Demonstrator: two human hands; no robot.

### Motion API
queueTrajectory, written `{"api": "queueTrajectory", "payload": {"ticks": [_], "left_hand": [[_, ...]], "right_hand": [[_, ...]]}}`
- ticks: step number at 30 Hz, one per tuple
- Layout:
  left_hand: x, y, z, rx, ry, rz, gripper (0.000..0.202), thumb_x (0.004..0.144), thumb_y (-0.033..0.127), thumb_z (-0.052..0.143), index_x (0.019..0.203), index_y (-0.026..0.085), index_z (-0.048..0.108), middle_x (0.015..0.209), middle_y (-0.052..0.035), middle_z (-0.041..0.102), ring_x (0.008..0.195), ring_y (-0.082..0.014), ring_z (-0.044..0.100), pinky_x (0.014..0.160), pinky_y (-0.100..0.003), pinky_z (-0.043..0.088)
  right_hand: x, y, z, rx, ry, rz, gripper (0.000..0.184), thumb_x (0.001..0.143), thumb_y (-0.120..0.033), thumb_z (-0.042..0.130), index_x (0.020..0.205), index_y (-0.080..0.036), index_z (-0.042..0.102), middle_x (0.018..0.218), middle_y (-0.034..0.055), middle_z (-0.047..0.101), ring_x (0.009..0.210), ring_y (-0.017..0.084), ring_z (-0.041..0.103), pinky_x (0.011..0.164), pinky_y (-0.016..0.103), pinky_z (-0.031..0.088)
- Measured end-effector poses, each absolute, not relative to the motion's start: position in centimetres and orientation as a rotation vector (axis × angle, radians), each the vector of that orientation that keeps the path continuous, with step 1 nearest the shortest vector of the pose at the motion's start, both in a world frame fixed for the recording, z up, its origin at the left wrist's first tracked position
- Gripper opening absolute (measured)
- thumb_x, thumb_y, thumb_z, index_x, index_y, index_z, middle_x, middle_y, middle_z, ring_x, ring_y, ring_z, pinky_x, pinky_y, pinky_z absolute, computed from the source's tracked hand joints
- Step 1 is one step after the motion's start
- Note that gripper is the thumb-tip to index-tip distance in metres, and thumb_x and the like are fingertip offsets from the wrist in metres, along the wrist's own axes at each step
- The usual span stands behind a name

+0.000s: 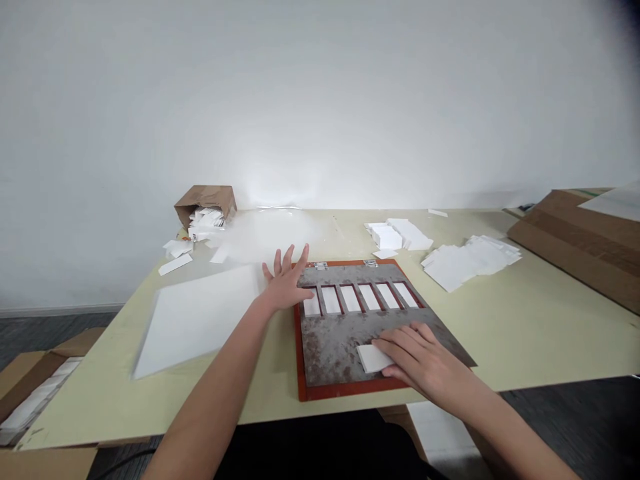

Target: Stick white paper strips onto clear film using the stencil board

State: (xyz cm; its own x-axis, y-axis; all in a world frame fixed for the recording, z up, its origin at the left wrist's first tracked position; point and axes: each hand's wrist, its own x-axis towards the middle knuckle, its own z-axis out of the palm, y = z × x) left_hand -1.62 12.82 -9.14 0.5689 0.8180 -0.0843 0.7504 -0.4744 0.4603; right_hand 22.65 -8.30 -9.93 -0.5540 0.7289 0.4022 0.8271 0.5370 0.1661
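Note:
My left hand is open with spread fingers, touching nothing clearly, just past the left edge of a rust-stained grey metal plate. That hinged plate lies on an orange-red base and has a row of several rectangular slots showing white inside. My right hand lies on the plate's near part, fingers pressing a small white rectangular piece against the metal. A large white sheet lies flat to the left of my left hand, its edge close to my palm.
A tipped brown paper bag spills white pieces at the back left of the pale yellow table. Stacks of white pieces lie at the back right. Cardboard sheets sit at right; an open carton sits at lower left.

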Motion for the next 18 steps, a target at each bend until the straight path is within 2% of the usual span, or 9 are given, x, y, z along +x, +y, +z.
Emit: {"api": "queueTrajectory", "payload": {"ticks": [4, 7, 9, 11, 14, 18], "left_hand": [[-2.1, 13.0, -9.2, 2.156, 1.193, 0.534, 0.090, 0.087, 0.062, 0.049, 0.157, 0.043, -0.004, 0.168, -0.0001, -0.001, 0.153, -0.0339, -0.011, 0.115, -0.068, -0.008], [-2.5, 13.4, -9.6, 2.003, 1.017, 0.792, 0.073, 0.089, 0.057, 0.048, 0.154, 0.035, 0.026, 0.164, -0.0022, 0.023, 0.152, -0.0287, 0.014, 0.123, -0.055, 0.004], [-2.5, 13.7, -10.1, 1.962, 0.892, 0.876, 0.060, 0.089, 0.054, 0.050, 0.143, 0.029, 0.047, 0.154, -0.0040, 0.041, 0.146, -0.0258, 0.031, 0.123, -0.045, 0.016], [-2.3, 13.9, -10.6, 1.949, 0.818, 0.907, 0.052, 0.090, 0.056, 0.048, 0.131, 0.025, 0.058, 0.145, -0.0054, 0.052, 0.138, -0.0251, 0.042, 0.119, -0.040, 0.028], [-1.9, 14.1, -11.2, 1.898, 0.758, 0.972, 0.054, 0.093, 0.062, 0.039, 0.119, 0.022, 0.064, 0.132, -0.0084, 0.061, 0.128, -0.0271, 0.053, 0.112, -0.041, 0.039], [-1.3, 14.3, -11.7, 1.822, 0.771, 1.096, 0.063, 0.096, 0.066, 0.030, 0.122, 0.020, 0.063, 0.130, -0.0117, 0.062, 0.126, -0.0285, 0.054, 0.109, -0.045, 0.040]], "right_hand": [[23.3, -7.9, -8.3, -1.275, -2.500, -0.394, 0.027, 0.102, -0.030, 0.044, 0.115, -0.016, 0.064, 0.102, 0.0107, 0.071, 0.087, 0.020, 0.065, 0.082, 0.038, 0.049], [24.0, -6.8, -5.6, -1.269, -2.511, -0.195, 0.030, 0.102, -0.035, 0.043, 0.113, -0.020, 0.067, 0.104, 0.0097, 0.071, 0.092, 0.021, 0.066, 0.083, 0.036, 0.052], [24.6, -5.5, -3.1, -1.287, -2.491, 0.002, 0.033, 0.102, -0.040, 0.042, 0.112, -0.024, 0.069, 0.106, 0.0085, 0.071, 0.095, 0.021, 0.066, 0.082, 0.035, 0.053], [25.2, -3.7, -0.1, -1.335, -2.510, 0.275, 0.034, 0.101, -0.044, 0.043, 0.113, -0.027, 0.070, 0.108, 0.0077, 0.071, 0.095, 0.022, 0.066, 0.080, 0.035, 0.054], [26.0, -0.3, 4.3, -1.464, -2.491, 0.674, 0.037, 0.098, -0.049, 0.046, 0.115, -0.025, 0.069, 0.109, 0.0073, 0.071, 0.095, 0.023, 0.066, 0.080, 0.036, 0.053], [27.3, 5.1, 8.5, -1.601, -2.359, 0.832, 0.041, 0.089, -0.057, 0.058, 0.103, -0.022, 0.075, 0.097, 0.0042, 0.073, 0.086, 0.020, 0.066, 0.078, 0.034, 0.051]]}}
